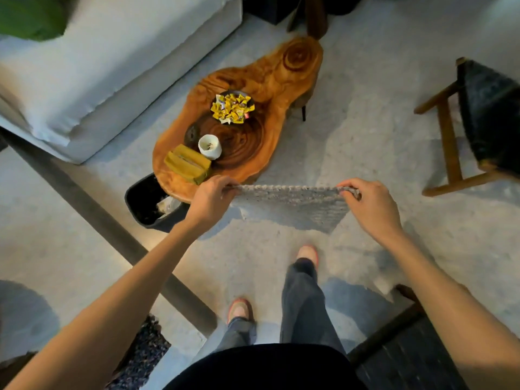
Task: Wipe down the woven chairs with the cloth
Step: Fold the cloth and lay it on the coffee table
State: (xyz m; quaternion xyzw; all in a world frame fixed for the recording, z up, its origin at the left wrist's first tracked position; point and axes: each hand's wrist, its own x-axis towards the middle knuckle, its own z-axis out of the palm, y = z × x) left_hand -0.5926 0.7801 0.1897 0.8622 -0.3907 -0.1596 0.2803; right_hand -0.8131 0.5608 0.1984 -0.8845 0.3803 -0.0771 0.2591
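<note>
A grey speckled cloth (292, 206) hangs stretched flat between my two hands above the floor. My left hand (211, 195) pinches its left top corner and my right hand (371, 204) pinches its right top corner. A woven chair (489, 116) with a dark seat and wooden legs stands at the right edge, apart from my hands. Part of another dark woven chair (405, 353) shows at the bottom right beside my leg.
A low wooden slab table (267, 80) ahead carries a bowl of yellow sweets (232, 108), a white cup (209, 146) and a yellow tissue box (187, 163). A black bin (149, 204) sits by it. A pale sofa (98, 66) fills the left.
</note>
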